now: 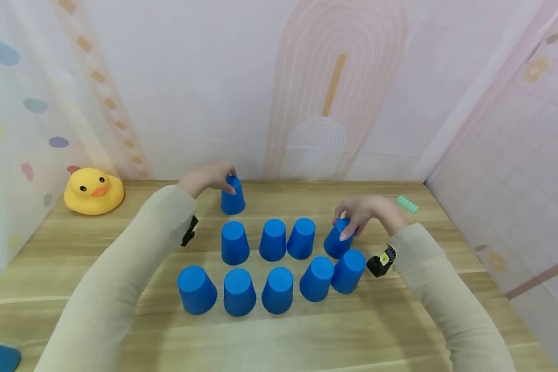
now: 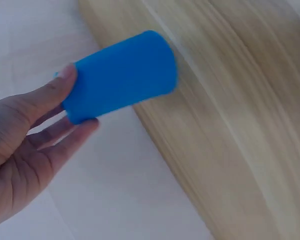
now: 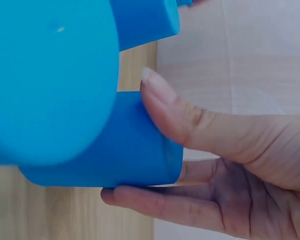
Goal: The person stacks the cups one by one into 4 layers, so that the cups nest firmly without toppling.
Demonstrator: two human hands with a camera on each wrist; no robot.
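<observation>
Several blue cups stand upside down on the wooden table point(image 1: 400, 330). In the head view my left hand point(image 1: 231, 181) grips the top of the farthest blue cup point(image 1: 233, 199), which stands alone behind the rows. The left wrist view shows this cup point(image 2: 122, 75) held between thumb and fingers point(image 2: 85, 127). My right hand point(image 1: 346, 227) grips the rightmost cup point(image 1: 336, 243) of the middle row, which is tilted. In the right wrist view the thumb point(image 3: 162, 100) and fingers pinch that cup point(image 3: 115, 155) near its rim, with another cup point(image 3: 50, 75) close in front.
A front row of cups runs from the left one point(image 1: 197, 289) to the right one point(image 1: 349, 271). A yellow rubber duck point(image 1: 93, 191) sits at the far left. A small green brick point(image 1: 407, 203) lies far right. Patterned walls close in the table.
</observation>
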